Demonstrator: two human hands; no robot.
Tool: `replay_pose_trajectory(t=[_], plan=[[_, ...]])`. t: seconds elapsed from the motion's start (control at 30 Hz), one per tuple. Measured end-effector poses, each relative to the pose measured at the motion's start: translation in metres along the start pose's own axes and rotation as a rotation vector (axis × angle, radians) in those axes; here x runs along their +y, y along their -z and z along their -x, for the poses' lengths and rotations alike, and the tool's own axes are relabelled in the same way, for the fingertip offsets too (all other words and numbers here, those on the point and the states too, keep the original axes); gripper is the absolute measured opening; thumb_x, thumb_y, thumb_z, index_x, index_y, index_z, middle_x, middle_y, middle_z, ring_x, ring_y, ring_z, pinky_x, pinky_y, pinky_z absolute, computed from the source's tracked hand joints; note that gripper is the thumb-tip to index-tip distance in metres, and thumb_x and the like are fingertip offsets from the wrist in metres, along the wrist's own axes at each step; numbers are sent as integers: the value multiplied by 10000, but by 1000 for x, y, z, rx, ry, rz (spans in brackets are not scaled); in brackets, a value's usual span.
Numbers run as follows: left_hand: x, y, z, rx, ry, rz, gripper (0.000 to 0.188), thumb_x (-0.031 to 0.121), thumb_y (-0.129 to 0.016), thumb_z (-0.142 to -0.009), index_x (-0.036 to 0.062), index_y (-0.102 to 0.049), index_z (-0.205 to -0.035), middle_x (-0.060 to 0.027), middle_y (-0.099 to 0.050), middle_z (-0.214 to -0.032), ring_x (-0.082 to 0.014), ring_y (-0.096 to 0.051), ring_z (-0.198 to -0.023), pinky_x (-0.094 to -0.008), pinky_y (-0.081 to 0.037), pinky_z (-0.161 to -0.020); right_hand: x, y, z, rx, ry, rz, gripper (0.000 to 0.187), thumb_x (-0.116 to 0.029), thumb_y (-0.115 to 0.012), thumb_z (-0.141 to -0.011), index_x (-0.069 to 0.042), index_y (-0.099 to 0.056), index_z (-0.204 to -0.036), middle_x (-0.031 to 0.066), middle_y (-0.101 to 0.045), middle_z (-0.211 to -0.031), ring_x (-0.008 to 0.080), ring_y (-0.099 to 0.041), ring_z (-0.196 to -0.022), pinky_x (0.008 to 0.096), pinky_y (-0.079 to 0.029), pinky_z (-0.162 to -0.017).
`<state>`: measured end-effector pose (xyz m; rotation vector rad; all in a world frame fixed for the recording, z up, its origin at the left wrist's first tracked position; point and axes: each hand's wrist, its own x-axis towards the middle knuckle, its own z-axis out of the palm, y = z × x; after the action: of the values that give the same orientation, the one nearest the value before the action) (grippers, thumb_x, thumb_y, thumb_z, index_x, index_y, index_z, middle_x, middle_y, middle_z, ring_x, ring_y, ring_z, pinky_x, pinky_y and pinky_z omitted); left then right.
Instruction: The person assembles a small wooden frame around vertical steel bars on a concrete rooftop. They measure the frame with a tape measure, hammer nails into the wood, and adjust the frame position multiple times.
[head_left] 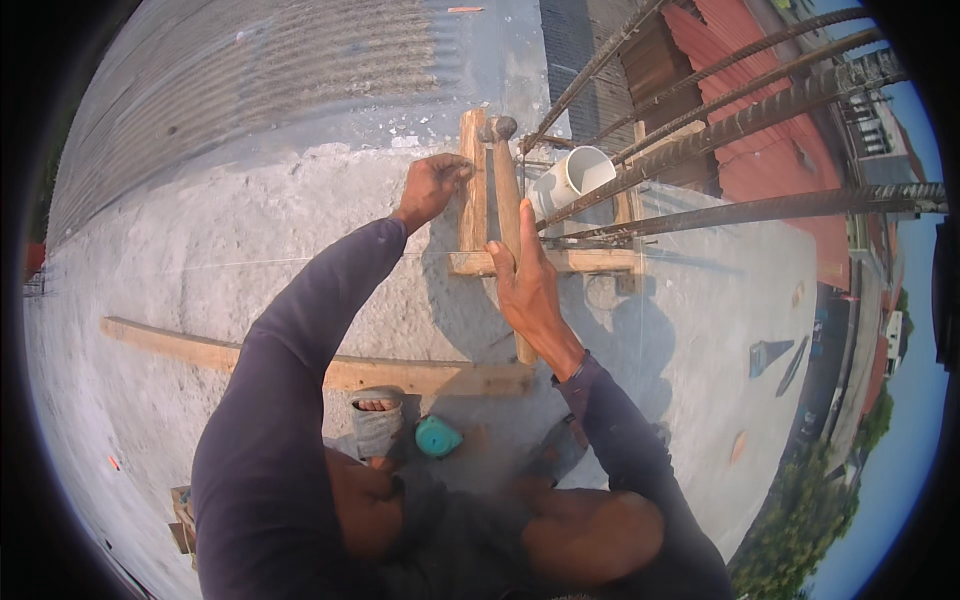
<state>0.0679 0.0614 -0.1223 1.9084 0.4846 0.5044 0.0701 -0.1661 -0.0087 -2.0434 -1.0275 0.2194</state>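
My right hand (530, 290) grips a hammer (508, 190) by its wooden handle, one finger stretched up along it. The hammer's dark head is up beside the top of a short wooden piece (472, 190). That piece runs away from me, its near end at a wooden crosspiece (590, 261). At the left edge of the short piece is my left hand (432, 186), its thumb and fingers pinched together. Whatever the pinch holds, if anything, is too small to make out.
Ribbed steel bars (740, 130) jut across the upper right, beside a white cylindrical container (575, 180). A long wooden board (430, 377) lies before my feet, with a teal round object (437, 436) nearby. A flat-bladed tool (768, 356) rests at right. A thin string crosses the concrete.
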Motion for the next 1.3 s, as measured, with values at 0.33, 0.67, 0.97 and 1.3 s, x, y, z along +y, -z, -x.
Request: replay_pose_trajectory(t=[0.33, 0.67, 0.97, 1.3], plan=[[2, 1, 1, 7, -6, -28, 216, 158, -707, -897, 18, -744, -1057, -162, -749, -973, -219, -724, -884, -341, -547, -801, -5, 7, -3, -44, -104, -94, 719, -241, -549, -1018, 91, -151, -1515, 422, -477, -1339, 527, -583, -1144, 499, -502, -950], [10, 3, 1, 30, -76, -45, 210, 159, -711, -899, 9, -743, -1043, -141, -752, -908, -186, -719, -849, -324, -543, -779, 6, -4, -3, 49, 56, -27, 672, -260, -524, -1025, 100, -209, -1497, 406, -605, -1136, 519, -631, -1052, 492, -532, -862], [-7, 13, -5, 92, 69, -2, 379, 261, -706, -903, 44, -685, -1213, -150, -726, -821, -190, -709, -851, -306, -541, -765, 0, 11, 11, -55, -177, -104, 668, -253, -532, -1018, 92, -221, -1498, 369, -585, -1223, 508, -613, -1084, 474, -507, -895], [-5, 2, -92, -64, 55, -310, 937, 476, -823, -763, 37, -412, -1481, -242, -702, -969, -340, -696, -953, -392, -514, -919, -6, 11, 20, -43, -221, -196, 681, -220, -542, -1015, 81, -195, -1518, 385, -519, -1325, 486, -581, -1184, 472, -483, -973]])
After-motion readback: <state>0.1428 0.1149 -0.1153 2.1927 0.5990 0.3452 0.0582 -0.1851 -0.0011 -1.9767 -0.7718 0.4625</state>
